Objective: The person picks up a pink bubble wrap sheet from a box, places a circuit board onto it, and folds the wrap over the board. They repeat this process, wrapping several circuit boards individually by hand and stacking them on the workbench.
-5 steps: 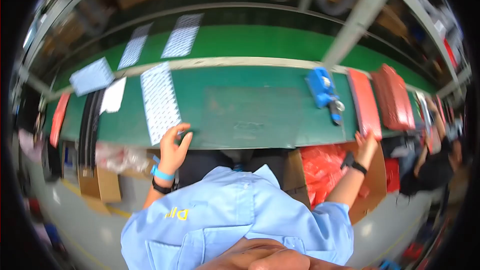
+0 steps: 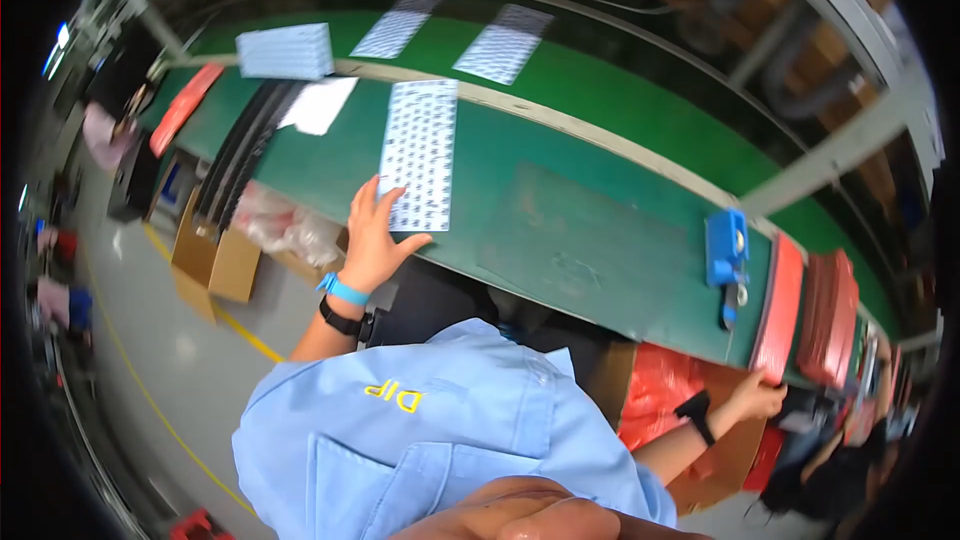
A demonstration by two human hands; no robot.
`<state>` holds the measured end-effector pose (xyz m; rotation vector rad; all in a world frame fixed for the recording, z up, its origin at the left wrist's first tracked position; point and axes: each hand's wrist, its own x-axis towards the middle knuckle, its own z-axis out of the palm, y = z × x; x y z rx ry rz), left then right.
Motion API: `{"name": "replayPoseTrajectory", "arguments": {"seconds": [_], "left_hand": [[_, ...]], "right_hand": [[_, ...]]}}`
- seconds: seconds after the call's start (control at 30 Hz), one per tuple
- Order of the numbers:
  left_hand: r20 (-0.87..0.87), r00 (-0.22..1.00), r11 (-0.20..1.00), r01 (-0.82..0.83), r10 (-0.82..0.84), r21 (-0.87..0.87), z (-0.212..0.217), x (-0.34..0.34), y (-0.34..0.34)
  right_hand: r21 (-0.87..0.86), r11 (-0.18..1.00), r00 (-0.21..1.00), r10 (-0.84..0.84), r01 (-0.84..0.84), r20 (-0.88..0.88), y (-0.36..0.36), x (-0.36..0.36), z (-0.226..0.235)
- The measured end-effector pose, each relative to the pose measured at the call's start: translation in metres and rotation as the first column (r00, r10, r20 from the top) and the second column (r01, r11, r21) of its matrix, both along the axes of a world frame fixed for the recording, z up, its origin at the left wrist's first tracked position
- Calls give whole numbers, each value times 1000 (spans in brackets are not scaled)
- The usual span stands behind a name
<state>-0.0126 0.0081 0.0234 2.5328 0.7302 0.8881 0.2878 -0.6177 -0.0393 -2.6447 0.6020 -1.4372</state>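
A long white panel (image 2: 422,140) with rows of small dark marks lies on the green bench, left of its middle. My left hand (image 2: 374,238) is at its near left corner, thumb spread from the fingers and nothing gripped. Whether the fingertips press on the panel cannot be told. Far to the right, my right hand (image 2: 755,397) is closed at the near end of a stack of glossy red bags (image 2: 782,305), fingertips against its edge. How much of the stack it pinches is hidden.
A blue tape dispenser (image 2: 724,248) stands left of the red bags; a second red stack (image 2: 829,320) lies beyond them. Black strips (image 2: 245,152), a white sheet (image 2: 320,105) and stacked white panels (image 2: 285,51) lie left. An open carton of red plastic (image 2: 655,395) sits below the bench edge.
The view has turned left, so the bench appears tilted. My left hand has shifted from the panel's near right corner to its near left one. My right hand remains at the red bags' near end.
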Motion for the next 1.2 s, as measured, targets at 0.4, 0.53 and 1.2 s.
{"name": "replayPoseTrajectory", "arguments": {"seconds": [0.4,0.53,1.2], "left_hand": [[-243,970,993,33,-5,112,-19,-40,54],[-337,936,979,-38,106,203,-14,-64,75],[206,808,678,579,-552,-453,-27,2,-31]], "right_hand": [[561,-147,-302,933,-815,-195,350,-135,111],[498,-239,-429,849,-833,-310,375,-138,105],[506,139,233,964,-851,128,287,-157,38]]}}
